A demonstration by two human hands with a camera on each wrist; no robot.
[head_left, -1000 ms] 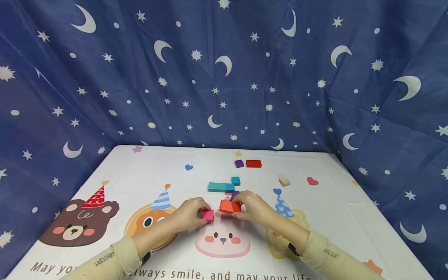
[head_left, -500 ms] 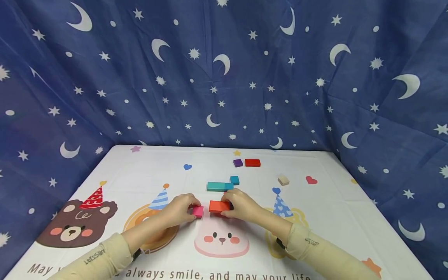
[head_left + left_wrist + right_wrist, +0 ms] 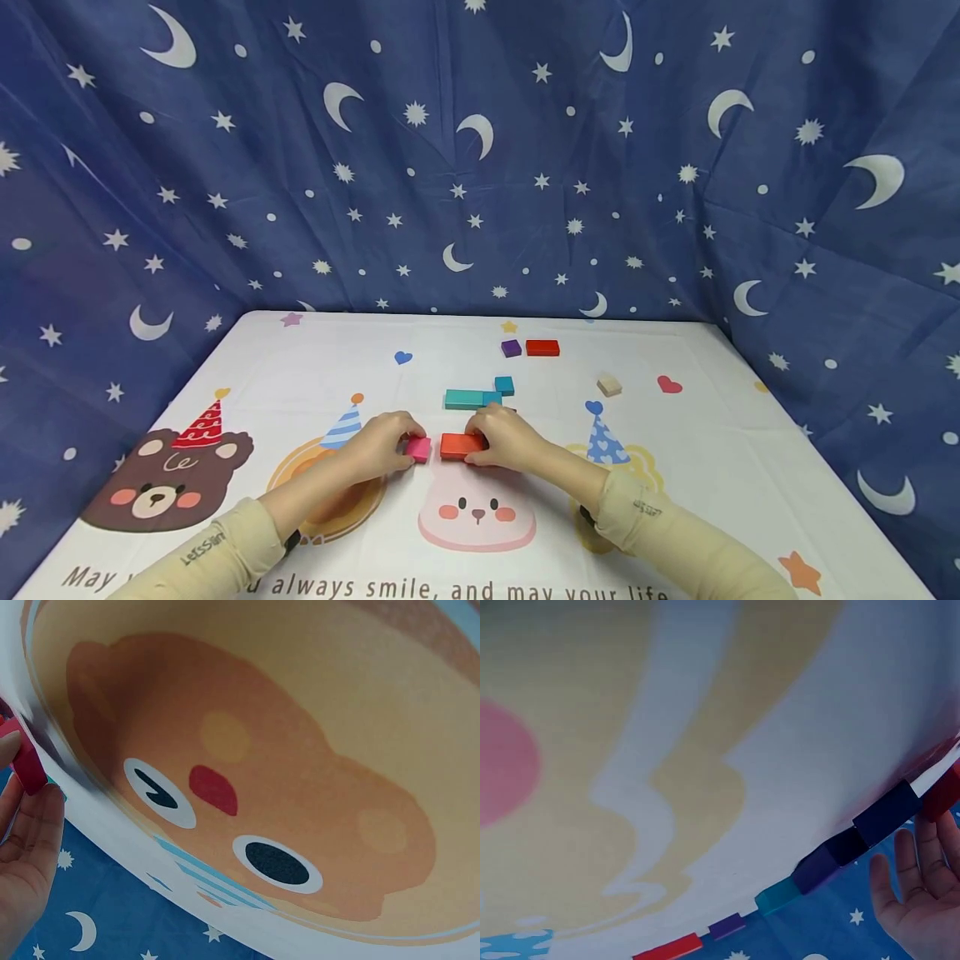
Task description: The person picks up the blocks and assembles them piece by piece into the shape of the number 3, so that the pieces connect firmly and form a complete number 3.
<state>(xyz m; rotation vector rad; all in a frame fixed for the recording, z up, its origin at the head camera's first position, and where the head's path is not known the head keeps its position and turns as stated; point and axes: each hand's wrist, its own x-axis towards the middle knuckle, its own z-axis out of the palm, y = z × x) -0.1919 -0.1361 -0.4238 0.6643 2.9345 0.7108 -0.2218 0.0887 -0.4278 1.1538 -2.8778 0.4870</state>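
Note:
In the head view my left hand (image 3: 382, 446) pinches a small pink block (image 3: 418, 450) between fingertips and thumb. Just right of it, a longer orange-red block (image 3: 456, 447) is gripped at its right end by my right hand (image 3: 513, 443). A narrow strip of white cloth shows between the two blocks. The left wrist view catches the pink block (image 3: 28, 761) at its left edge, with fingers and thumb on it. At the right edge of the right wrist view, my fingers (image 3: 930, 859) meet the red block (image 3: 943, 796), beside a dark block (image 3: 887, 813).
Behind my hands lie a teal block (image 3: 463, 399) against a blue one (image 3: 492, 398), and a blue cube (image 3: 504, 386). Farther back are a purple block (image 3: 512, 348) and a red block (image 3: 542, 347). A beige block (image 3: 609, 385) lies to the right on the printed cloth.
Both hands have moved left along the table, carrying the pink and orange-red blocks. A purple block beside the right hand is now mostly hidden behind it.

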